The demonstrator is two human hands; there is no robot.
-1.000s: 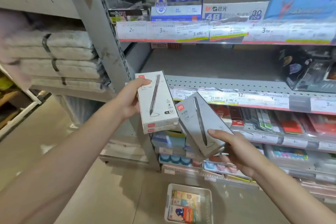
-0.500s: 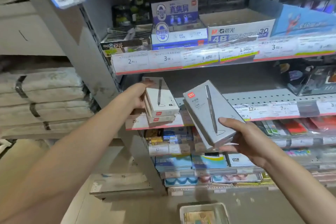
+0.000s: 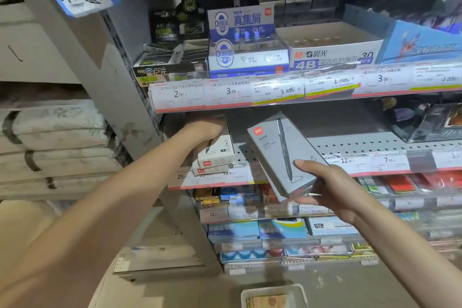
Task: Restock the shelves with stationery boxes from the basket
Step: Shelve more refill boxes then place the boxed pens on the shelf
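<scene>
My left hand [image 3: 206,129] grips a stack of white pen boxes [image 3: 217,152] from above, at the left end of the middle shelf [image 3: 350,147], the boxes resting on or just over its perforated surface. My right hand [image 3: 330,189] holds a grey pen box [image 3: 280,150], tilted, in front of the shelf's edge, thumb on its face and fingers underneath. The white basket [image 3: 298,291] sits on the floor at the bottom edge, with colourful boxes inside.
The upper shelf carries eraser display boxes [image 3: 332,55] behind price labels. Dark packages [image 3: 430,120] fill the right of the middle shelf. Lower shelves [image 3: 280,230] hold blue and red stationery packs. A grey upright [image 3: 120,87] stands left, with bundled sacks [image 3: 55,137] beyond it.
My left hand has carried the white boxes up and into the left end of the middle shelf. The right hand raised the grey box slightly. The camera tilted upward.
</scene>
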